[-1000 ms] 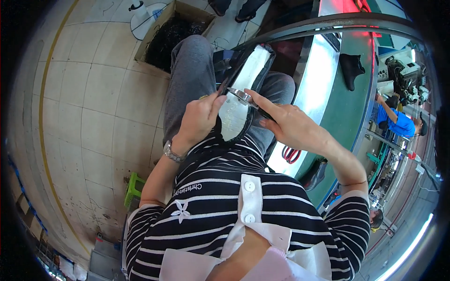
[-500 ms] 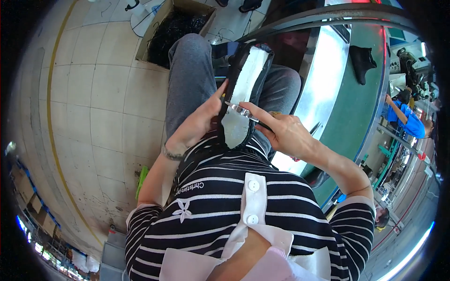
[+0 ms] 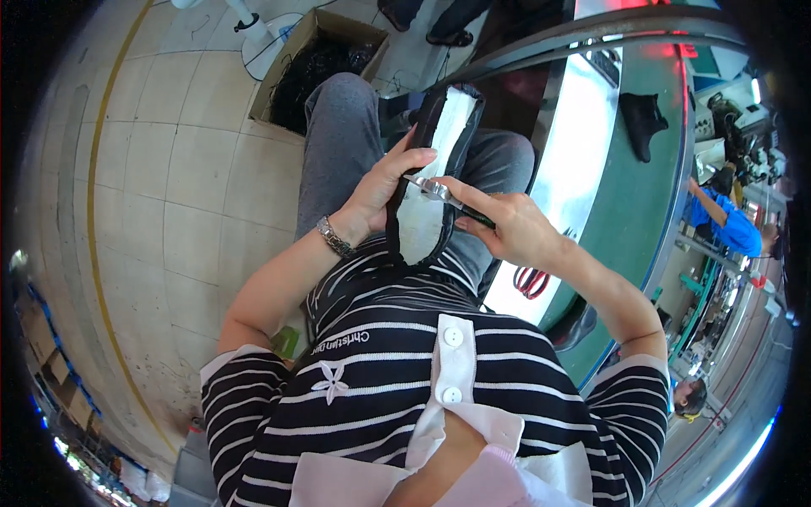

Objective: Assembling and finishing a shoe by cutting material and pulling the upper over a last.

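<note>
Head view: we are holding a black shoe [image 3: 421,226] upside down over our lap, between our grey-trousered knees [image 3: 345,101], its white underside facing us. Our left hand [image 3: 380,186] is clasping the shoe's left side, partly curled, thumb lying across the white underside. Our right hand [image 3: 519,226] is gripping the dark handle of a silver-headed pliers-like tool [image 3: 435,188], index finger extending along it, and its tip is reaching the shoe's left edge; whether it is pinching there we cannot tell. Rightward, a black ankle boot [image 3: 644,125] is lying on the green surface [image 3: 608,228], and red-handled scissors [image 3: 530,284] are resting nearer us.
</note>
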`<state>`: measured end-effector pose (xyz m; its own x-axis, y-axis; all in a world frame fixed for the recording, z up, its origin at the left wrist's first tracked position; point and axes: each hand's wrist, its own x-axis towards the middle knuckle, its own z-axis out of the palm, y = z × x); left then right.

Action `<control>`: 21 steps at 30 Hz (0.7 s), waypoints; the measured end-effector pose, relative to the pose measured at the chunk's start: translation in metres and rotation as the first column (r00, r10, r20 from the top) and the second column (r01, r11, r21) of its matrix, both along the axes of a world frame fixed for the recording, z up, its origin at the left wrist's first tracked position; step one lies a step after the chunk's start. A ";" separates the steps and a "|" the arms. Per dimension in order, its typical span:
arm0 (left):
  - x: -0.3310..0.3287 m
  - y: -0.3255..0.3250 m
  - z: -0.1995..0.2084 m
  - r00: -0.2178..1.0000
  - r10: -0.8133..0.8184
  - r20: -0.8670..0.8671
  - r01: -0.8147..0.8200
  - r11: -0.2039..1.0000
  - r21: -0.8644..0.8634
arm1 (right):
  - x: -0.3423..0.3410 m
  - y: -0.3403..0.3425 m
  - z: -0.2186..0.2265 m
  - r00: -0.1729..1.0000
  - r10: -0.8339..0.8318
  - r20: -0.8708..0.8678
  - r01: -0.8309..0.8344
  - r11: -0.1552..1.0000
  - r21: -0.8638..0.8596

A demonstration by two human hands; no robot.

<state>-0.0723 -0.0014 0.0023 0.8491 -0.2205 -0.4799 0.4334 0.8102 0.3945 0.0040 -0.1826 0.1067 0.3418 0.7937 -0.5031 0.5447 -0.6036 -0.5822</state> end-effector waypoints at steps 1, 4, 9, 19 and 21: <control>-0.001 0.001 -0.002 1.000 0.025 0.015 -0.024 1.000 -0.003 | 0.007 0.007 0.009 1.000 0.025 0.015 -0.024 1.000 -0.003; -0.008 0.006 -0.007 1.000 0.011 0.012 -0.013 0.987 0.163 | 0.023 0.053 0.072 0.858 0.447 0.251 -0.338 0.861 -0.379; -0.001 0.006 -0.002 0.994 -0.062 0.090 0.054 0.994 0.092 | 0.053 0.039 0.027 0.933 -0.059 0.356 -0.114 0.888 0.446; -0.003 0.011 -0.009 0.989 -0.084 0.119 0.067 0.988 0.135 | 0.055 0.030 -0.003 0.789 0.108 0.605 -0.244 0.959 0.146; -0.007 0.013 -0.011 0.988 -0.087 0.125 0.071 0.989 0.129 | 0.061 0.031 -0.015 0.767 0.279 0.578 -0.175 0.957 -0.230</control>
<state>-0.0788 0.0119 -0.0088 0.8885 -0.2351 -0.3942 0.4323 0.7170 0.5468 0.0652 -0.1516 0.0918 0.4334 0.8176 -0.3791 0.8830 -0.4693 -0.0025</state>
